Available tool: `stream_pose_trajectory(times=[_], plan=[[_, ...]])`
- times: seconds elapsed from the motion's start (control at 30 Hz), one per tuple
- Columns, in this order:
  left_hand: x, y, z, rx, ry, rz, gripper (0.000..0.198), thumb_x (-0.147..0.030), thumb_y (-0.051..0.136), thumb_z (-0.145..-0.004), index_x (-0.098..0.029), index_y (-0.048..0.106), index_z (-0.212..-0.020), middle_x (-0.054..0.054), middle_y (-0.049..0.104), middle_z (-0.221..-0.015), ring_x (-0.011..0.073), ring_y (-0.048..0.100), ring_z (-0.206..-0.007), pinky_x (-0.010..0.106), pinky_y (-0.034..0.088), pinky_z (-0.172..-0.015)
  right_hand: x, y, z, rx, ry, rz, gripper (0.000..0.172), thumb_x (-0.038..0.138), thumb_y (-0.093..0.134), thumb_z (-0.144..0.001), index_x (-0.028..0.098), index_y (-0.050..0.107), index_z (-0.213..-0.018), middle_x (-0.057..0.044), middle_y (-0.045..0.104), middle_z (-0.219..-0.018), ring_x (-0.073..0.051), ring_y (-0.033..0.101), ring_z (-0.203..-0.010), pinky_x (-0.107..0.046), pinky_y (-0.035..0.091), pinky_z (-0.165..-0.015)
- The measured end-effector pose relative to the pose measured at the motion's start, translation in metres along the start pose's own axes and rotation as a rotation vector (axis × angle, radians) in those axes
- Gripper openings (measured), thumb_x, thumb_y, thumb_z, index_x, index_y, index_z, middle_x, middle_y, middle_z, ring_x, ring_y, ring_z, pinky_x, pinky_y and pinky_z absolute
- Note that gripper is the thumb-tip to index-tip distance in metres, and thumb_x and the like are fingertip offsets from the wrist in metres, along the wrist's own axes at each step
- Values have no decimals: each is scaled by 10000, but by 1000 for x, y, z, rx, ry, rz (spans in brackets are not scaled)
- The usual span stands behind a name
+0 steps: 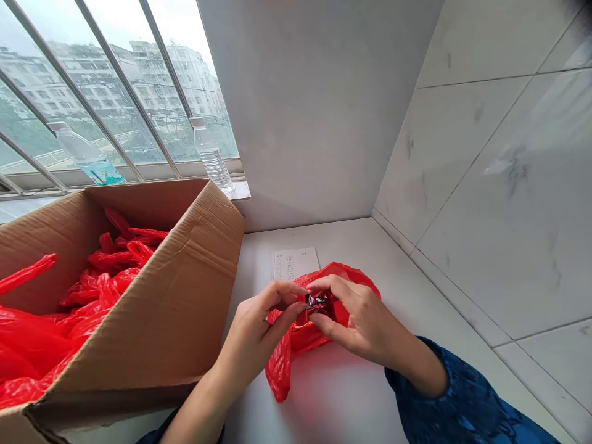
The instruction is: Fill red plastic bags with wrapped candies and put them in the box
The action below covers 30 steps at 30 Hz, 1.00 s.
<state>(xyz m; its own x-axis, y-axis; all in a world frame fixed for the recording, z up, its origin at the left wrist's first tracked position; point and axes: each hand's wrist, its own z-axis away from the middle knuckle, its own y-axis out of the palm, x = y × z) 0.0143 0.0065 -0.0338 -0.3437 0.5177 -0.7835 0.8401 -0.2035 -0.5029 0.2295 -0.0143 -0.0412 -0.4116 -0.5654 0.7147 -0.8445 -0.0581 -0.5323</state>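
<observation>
A small shiny dark-and-red wrapped piece (317, 301), like a foil-wrapped sweet, sits between my two hands. My left hand (263, 317) pinches its left end between thumb and fingertips. From the right, my right hand (356, 314) has thumb and fingers curled around its other side. Just how the right fingertips touch it is partly hidden. Right below both hands lies a red plastic bag (354, 274), its mouth spread open on the white surface. One crumpled handle (279, 373) of the bag trails toward me. What is inside the bag is mostly covered by my hands.
A large open cardboard box (185, 296) stands at the left, holding several red plastic bags (41, 339). Behind my hands is a printed white card (296, 262). Two plastic bottles, one clear (213, 157) and one with a blue label (90, 154), stand by the barred window. A tiled wall (509, 197) bounds the right.
</observation>
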Motion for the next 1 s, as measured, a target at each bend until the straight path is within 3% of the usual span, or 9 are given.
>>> stream_pose_trajectory(times=[0.17,0.27,0.5,0.63,1.0], plan=[[-2,0,2,53,-19,31,220,-225,635,-966,-296,578,-1166,-44,693,-901,107,683,-817,208,547,-734,0,5,-1,-42,21,-141,193,184,608,-953,234,632,-1138,13,705,-954,-121,643,-785,-264,526,-713],[-3,1,2,99,-66,69,291,-238,670,-940,-280,556,-1205,-20,696,-923,137,684,-848,250,551,-754,0,6,-2,-67,58,-190,203,165,649,-920,234,642,-1111,15,714,-978,-122,660,-820,-254,536,-732],[-7,2,-1,131,-180,247,240,-243,641,-954,-242,563,-1180,0,689,-885,149,671,-832,277,542,-767,6,6,-3,-36,166,-431,133,162,600,-948,235,660,-1041,-8,728,-1000,-148,697,-861,-264,573,-728],[-7,0,-2,162,-220,317,253,-267,661,-942,-233,565,-1173,-1,663,-851,144,632,-792,272,517,-733,7,8,-3,-59,224,-453,78,195,597,-955,223,670,-962,-3,705,-882,-133,654,-726,-244,540,-620],[-8,-1,-2,174,-241,364,248,-264,670,-937,-229,571,-1161,-25,603,-794,119,570,-731,237,468,-673,7,11,-2,-90,249,-477,79,201,610,-949,217,680,-917,-1,706,-871,-134,652,-745,-245,550,-665]])
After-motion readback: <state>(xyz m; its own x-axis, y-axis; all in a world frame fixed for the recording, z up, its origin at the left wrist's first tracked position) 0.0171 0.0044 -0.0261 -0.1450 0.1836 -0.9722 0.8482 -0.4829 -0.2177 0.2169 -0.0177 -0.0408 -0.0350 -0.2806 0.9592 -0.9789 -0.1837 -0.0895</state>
